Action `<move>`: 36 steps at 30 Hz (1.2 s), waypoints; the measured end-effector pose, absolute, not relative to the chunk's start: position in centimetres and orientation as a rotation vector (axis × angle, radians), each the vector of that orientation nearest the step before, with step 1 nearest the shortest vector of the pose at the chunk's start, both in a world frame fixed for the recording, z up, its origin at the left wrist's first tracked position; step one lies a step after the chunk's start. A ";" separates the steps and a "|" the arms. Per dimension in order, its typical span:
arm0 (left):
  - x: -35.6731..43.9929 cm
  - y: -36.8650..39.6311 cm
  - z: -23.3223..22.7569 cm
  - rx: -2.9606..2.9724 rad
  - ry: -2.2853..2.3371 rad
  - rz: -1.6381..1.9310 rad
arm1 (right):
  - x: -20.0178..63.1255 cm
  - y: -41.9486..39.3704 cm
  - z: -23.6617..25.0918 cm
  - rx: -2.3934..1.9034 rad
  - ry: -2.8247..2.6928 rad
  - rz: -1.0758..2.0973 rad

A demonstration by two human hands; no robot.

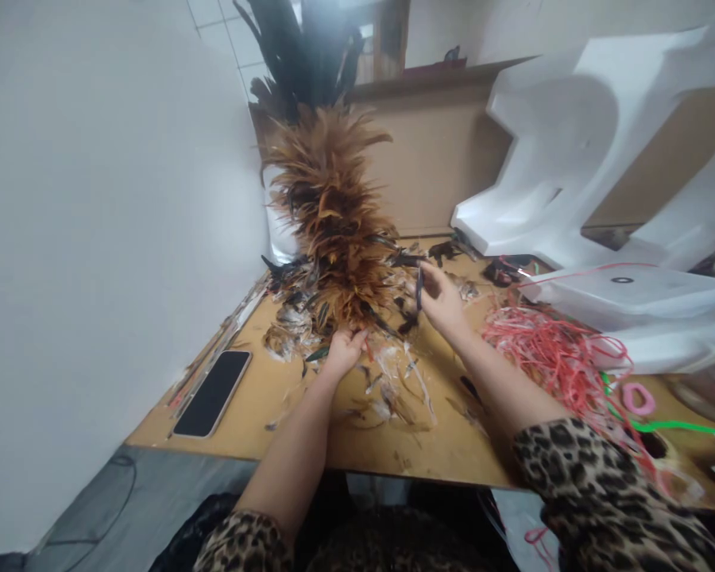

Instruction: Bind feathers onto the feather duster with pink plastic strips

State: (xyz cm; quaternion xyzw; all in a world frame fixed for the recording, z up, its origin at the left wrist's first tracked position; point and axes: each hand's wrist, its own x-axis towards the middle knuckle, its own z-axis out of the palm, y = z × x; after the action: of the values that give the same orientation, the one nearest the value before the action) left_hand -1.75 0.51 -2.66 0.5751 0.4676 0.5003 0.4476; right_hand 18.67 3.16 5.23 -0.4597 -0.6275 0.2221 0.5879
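Taking the left hand (346,349) as the clock's centre, the tall feather bundle (339,214) stands at 12 o'clock over the desk (434,461), brown through its length and topped by long dark plumes. The left grip is pressed together, pinching the bundle at its lower end. At 2 o'clock, just beside the feathers, the right hand (444,302) has its grip curled about a slim dark object (419,287), too blurred to identify for certain.

Loose feathers (387,401) lie scattered at 5 o'clock, near the left hand. A phone (213,393) with a dark screen rests at 8 o'clock, by the desk's edge. At 3 o'clock is a tangled heap of red strands (548,349); beyond it, toward 4, are a pink ring (648,404) and a green strip (682,427).
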 end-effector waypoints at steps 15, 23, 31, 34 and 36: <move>-1.3 0.2 -2.2 1.303 0.985 1.263 | 17.1 -1.1 1.6 -1.152 -2.028 0.353; -1.2 0.2 -2.4 1.315 1.006 1.224 | 15.3 0.9 4.5 -1.137 -1.906 0.213; -0.9 0.2 -2.2 1.317 1.015 1.207 | 14.1 1.5 7.2 -1.138 -1.695 0.241; -0.9 0.2 -2.2 1.321 1.016 1.200 | 14.0 1.5 7.7 -1.146 -1.658 0.225; -0.9 0.2 -2.3 1.331 1.021 1.191 | 14.1 1.5 8.1 -1.138 -1.664 0.209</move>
State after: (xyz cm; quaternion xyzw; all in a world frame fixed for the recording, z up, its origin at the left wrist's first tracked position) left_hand -0.94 0.20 -2.31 0.5541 0.4250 0.4961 0.5160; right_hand 14.12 1.46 8.10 -0.4764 -0.6966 0.0875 0.5293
